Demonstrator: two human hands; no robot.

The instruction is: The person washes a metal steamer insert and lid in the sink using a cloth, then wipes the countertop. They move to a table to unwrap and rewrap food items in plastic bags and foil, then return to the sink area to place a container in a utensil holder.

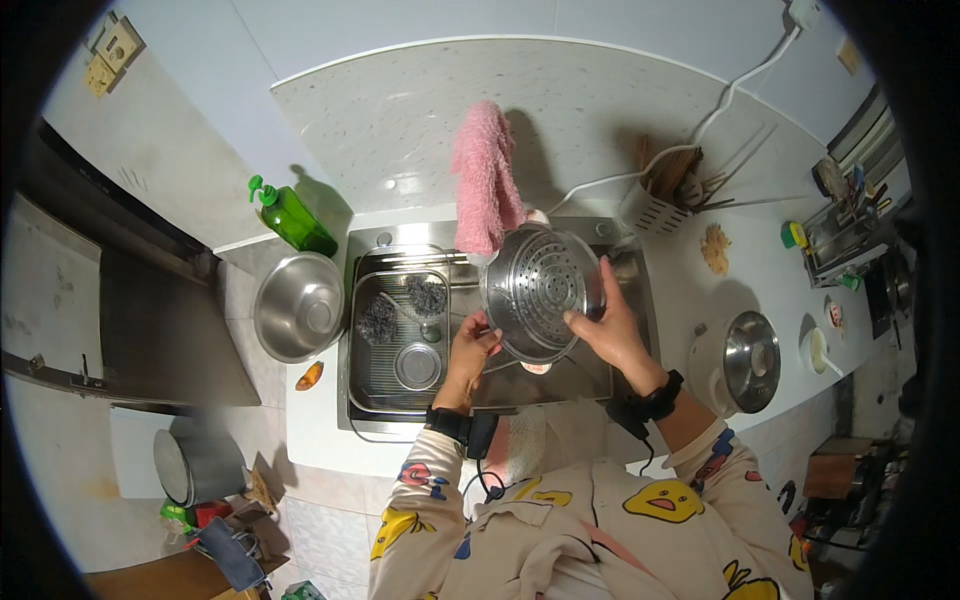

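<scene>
A round stainless-steel steamer basket [544, 289] with a perforated bottom is held tilted above the sink [540, 394]. My right hand [611, 326] grips its right side, the thumb lying over the perforated face. At the lower left rim, the fingers of my left hand [472, 356] pinch the edge. Just behind the basket hangs a fluffy pink towel [487, 180], apparently draped over the faucet, which it hides. A small part of a white item with red marks [535, 367] shows under the basket; the rest is covered.
Left in the sink, a wire drain rack [360, 390] holds steel-wool scourers [427, 296] and a round sink strainer [418, 366]. A steel bowl [289, 307] and green pump bottle [300, 221] stand left. On the right are a utensil holder [652, 206] and a lidded pot [752, 364].
</scene>
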